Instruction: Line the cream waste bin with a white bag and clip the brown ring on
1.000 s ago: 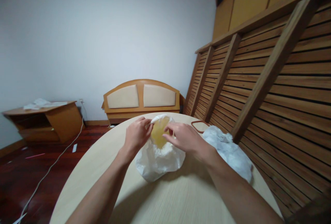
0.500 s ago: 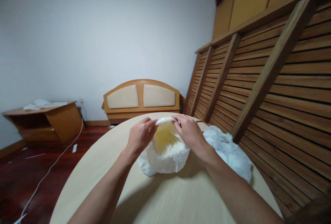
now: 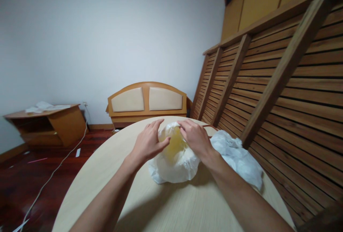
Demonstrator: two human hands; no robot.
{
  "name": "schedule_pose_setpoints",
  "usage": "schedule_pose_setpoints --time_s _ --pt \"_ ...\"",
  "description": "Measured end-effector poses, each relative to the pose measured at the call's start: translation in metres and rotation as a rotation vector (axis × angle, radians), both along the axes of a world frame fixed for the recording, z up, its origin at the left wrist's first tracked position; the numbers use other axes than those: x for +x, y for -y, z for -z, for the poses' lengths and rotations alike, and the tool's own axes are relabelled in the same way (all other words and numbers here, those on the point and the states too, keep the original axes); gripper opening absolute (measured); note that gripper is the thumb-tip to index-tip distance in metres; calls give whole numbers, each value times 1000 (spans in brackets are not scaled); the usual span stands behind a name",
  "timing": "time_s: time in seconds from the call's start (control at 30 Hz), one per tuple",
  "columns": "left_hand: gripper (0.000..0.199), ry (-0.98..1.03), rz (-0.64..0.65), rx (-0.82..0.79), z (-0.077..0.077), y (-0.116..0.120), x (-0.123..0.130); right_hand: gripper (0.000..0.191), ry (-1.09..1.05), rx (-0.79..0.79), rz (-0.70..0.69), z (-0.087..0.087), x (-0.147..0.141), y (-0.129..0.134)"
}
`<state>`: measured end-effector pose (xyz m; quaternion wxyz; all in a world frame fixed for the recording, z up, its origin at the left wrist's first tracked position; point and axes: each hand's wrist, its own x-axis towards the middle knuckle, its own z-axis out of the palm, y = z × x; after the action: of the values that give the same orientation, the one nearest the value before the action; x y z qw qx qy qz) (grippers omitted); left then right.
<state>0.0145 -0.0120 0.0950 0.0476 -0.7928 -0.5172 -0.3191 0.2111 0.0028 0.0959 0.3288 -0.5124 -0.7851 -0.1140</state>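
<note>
A white plastic bag [image 3: 174,171] lines and drapes over a yellow container [image 3: 174,144] on the round table. Only the yellow inside shows; the bag hides its outer shape. At the left of the opening is my left hand [image 3: 150,141], thumb and fingers spread apart, with nothing between them. My right hand [image 3: 195,137] pinches the bag's edge at the far right of the rim. Its fingertips are partly hidden.
A crumpled pile of white plastic bags [image 3: 235,157] lies on the right of the pale table [image 3: 102,189]. Behind it runs a brown loop [image 3: 210,126]. A slatted wooden panel [image 3: 268,103] leans at the right. Beyond the table stands a headboard [image 3: 147,99]; a low cabinet [image 3: 66,128] is at left.
My left hand has let go of the bag's edge and spread its fingers. My right hand keeps its hold. The bag and container have shifted slightly to the right.
</note>
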Motion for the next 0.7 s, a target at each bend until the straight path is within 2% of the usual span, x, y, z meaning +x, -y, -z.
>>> schedule_pose_setpoints --time_s 0.1,0.2,0.27,0.37,0.43,0.5,0.57,0.63,0.7 --pt "51 1 46 -17 -1 0 1 30 -13 6 -17 0 1 -1" --pt "29 -4 11 -60 -1 -6 -1 29 -42 20 -27 -1 3 -3" --pt "26 5 -17 -99 1 -10 -3 29 -55 25 -29 -2 5 -4" --pt "32 43 9 -156 4 -13 -4 28 -58 28 -28 -3 7 -4" --pt "46 84 35 -158 6 -12 -4 28 -56 28 -28 -3 6 -3" --pt "64 116 65 -123 6 -10 -4 29 -48 18 -41 -3 4 -2" --pt "68 137 94 -64 6 -8 -3 29 -36 2 -62 -3 2 0" --pt "55 160 98 -26 4 -8 0 30 -27 -11 -84 -3 0 2" --pt "33 150 64 -34 3 -8 2 30 -24 -21 -107 -3 -3 4"
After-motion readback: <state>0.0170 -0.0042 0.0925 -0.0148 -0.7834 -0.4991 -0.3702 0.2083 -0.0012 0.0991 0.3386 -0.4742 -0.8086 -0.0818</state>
